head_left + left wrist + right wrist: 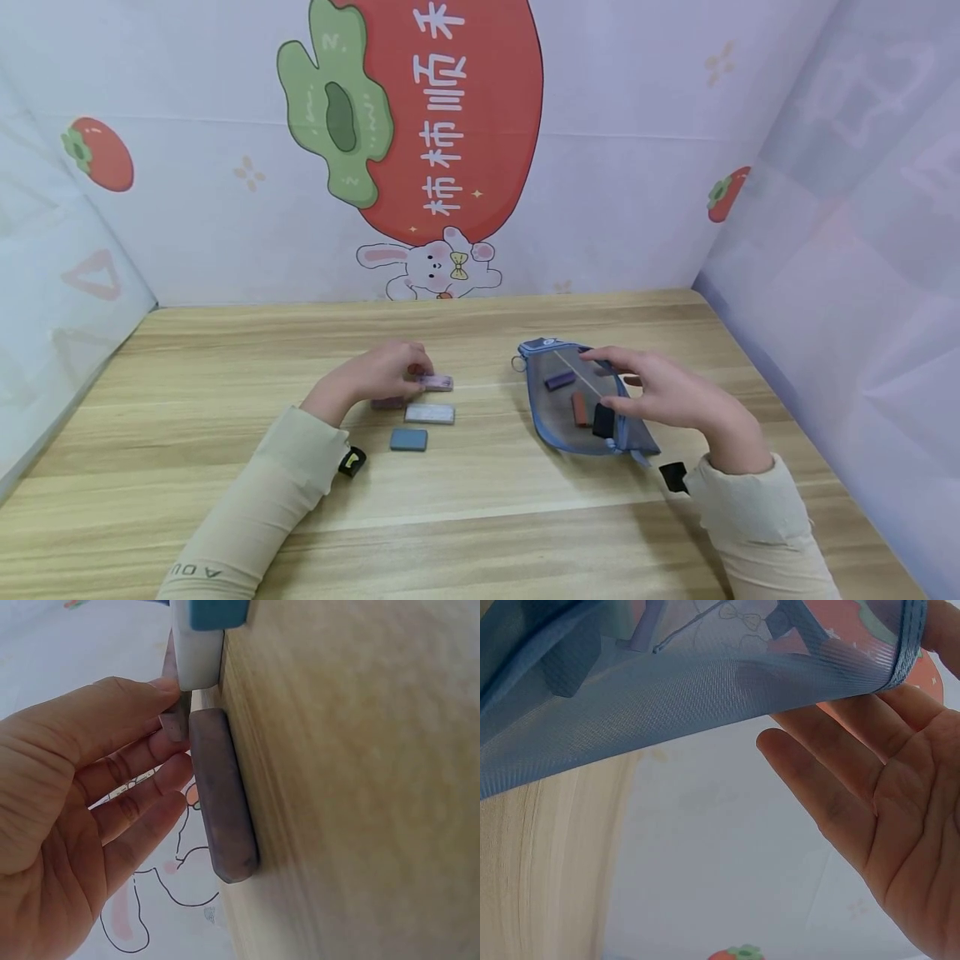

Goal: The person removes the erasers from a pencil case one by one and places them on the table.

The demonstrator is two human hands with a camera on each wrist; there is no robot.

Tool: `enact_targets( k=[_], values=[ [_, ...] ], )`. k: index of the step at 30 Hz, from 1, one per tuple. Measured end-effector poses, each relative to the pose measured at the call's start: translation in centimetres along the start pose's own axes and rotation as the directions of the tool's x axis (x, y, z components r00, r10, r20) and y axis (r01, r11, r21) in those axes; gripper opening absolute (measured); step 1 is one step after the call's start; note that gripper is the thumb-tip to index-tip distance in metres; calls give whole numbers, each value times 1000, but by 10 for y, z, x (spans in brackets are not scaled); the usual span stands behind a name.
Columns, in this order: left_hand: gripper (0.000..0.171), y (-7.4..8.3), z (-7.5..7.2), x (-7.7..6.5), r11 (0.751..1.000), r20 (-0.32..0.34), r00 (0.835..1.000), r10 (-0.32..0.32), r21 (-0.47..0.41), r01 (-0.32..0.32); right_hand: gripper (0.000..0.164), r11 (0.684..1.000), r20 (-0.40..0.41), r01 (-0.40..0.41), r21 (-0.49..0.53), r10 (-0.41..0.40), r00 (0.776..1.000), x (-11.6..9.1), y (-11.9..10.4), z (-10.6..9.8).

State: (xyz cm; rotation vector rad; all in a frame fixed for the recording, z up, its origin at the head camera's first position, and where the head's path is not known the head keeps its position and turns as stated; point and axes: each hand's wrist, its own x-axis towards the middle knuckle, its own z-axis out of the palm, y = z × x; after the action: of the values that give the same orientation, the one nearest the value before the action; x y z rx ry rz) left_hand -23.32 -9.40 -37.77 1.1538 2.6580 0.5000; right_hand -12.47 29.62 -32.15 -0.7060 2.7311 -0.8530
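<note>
Left hand (381,372) pinches the lilac block (439,383), left on the worktop (480,517), beyond the white block (430,414). Right hand (667,393), fingers spread, is at the right side of the pouch (551,417); contact unclear.

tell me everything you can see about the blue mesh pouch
The pouch looks like see-through blue-grey mesh with blue edging, a small ring at its far left corner and a blue tab at the near right. It appears to sit on the wooden table. Inside show a dark purple block, an orange-red one and a black piece. The right hand is at its right side, seemingly touching the edge.
</note>
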Motion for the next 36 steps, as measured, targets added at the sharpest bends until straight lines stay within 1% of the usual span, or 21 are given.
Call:
enact_targets(
  k=[18,25,29,36],
  values=[
    [17,-4,0,1,1000,25,999,-22,-12,22,55,1000,7,1,4,-1,1000,0,-3,-1],
    [15,5,-2,0,1000,38,999,-22,9,22,55,1000,1,1,-2,-1,1000,1,-4,-1],
    [15,6,-2,0,999,42,999,-25,29,24,55,1000,1,-3,-8,3,1000,0,-3,-1],
    [18,8,-4,-2,998,36,998,-56,9,55,55,1000,0,-6,-13,6,1000,1,-4,-1]
  ],
)
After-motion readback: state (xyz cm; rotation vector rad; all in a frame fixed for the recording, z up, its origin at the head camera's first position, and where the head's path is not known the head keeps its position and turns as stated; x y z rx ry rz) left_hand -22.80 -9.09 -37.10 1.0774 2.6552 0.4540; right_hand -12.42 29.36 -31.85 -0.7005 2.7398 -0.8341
